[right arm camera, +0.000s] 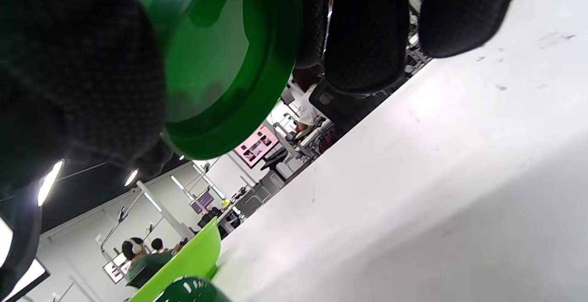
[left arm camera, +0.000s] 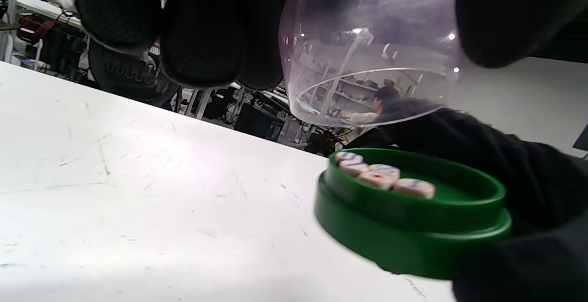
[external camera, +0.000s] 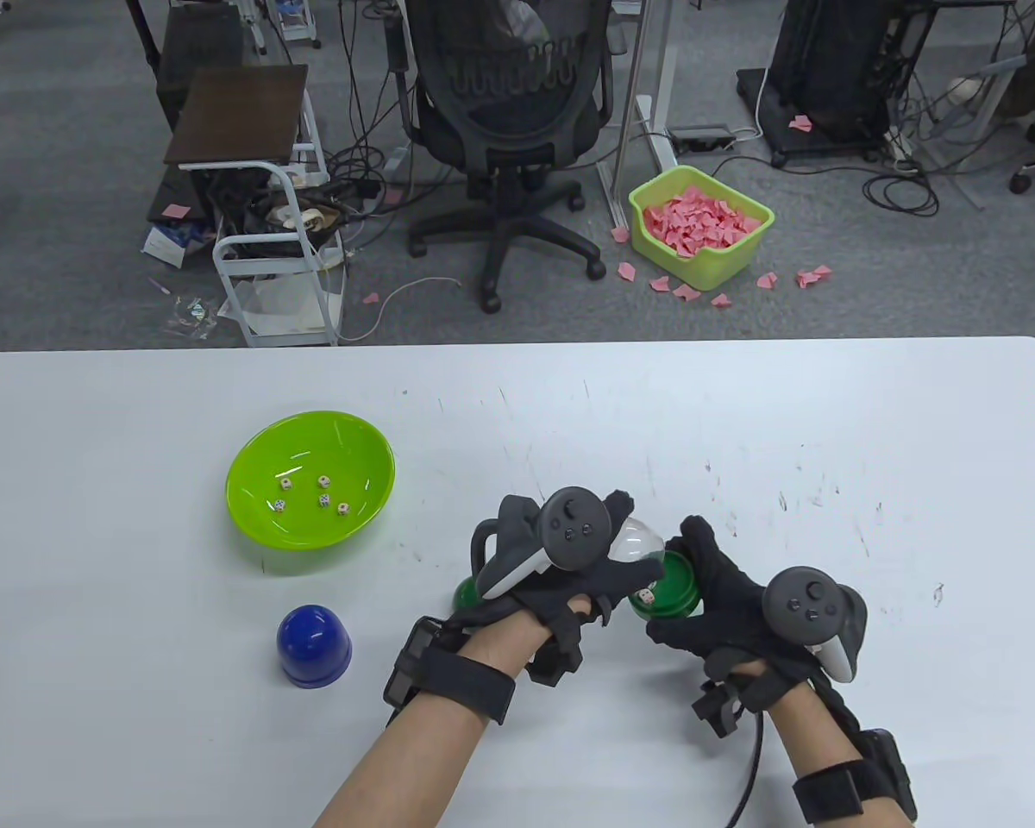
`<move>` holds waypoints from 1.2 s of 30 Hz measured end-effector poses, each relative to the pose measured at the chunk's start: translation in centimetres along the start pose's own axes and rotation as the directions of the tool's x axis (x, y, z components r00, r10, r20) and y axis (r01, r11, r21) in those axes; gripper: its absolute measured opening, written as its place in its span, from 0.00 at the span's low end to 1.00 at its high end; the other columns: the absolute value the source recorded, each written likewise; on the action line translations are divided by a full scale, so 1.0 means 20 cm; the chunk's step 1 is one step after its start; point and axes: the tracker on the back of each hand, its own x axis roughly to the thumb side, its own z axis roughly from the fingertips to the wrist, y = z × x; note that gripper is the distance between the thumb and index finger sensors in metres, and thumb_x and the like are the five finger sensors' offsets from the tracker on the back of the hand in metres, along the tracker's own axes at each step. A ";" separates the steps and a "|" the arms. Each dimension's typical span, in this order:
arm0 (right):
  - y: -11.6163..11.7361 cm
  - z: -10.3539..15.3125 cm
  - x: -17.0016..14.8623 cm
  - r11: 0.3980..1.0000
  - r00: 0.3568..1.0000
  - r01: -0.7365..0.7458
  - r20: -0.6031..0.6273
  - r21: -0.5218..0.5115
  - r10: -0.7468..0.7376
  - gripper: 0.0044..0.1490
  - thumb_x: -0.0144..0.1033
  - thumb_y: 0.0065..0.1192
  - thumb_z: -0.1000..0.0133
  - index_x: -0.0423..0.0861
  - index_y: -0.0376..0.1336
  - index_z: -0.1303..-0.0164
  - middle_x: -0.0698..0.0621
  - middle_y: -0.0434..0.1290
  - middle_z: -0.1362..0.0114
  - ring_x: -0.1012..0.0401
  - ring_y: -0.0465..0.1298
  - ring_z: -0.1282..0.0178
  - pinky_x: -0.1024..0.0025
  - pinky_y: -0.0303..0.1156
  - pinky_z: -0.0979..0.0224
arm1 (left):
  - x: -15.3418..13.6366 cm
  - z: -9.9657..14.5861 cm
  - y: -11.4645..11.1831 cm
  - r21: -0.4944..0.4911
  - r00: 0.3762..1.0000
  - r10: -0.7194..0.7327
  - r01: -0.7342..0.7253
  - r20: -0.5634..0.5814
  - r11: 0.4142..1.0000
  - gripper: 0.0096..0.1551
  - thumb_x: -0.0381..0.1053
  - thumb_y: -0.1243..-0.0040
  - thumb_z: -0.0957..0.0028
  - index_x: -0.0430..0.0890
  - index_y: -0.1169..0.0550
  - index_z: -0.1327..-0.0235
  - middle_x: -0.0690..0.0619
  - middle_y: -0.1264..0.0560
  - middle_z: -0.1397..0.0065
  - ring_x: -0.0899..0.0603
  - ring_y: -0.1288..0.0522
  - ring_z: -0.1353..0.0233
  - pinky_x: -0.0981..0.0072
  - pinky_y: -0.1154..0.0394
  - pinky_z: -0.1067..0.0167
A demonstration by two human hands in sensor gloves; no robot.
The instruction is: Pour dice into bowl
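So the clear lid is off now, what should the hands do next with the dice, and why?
Probably the right hand should carry the green tray over toward the green bowl to tip it there. The left hand holds the clear dome lifted off the tray, so the dice in it sit uncovered, and the bowl, already holding some dice, lies off to the left.
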 end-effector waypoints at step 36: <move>-0.10 0.01 -0.05 0.997 0.999 -0.029 -0.023 -0.078 0.027 0.69 0.48 0.86 0.62 0.39 0.47 0.19 0.39 0.64 0.18 0.39 0.75 0.39 0.30 0.67 0.33 | -0.01 -0.08 -0.50 -0.315 0.872 -0.488 0.477 0.051 0.820 0.55 0.72 0.36 0.56 0.52 0.44 0.20 0.45 0.33 0.19 0.34 0.40 0.18 0.33 0.42 0.23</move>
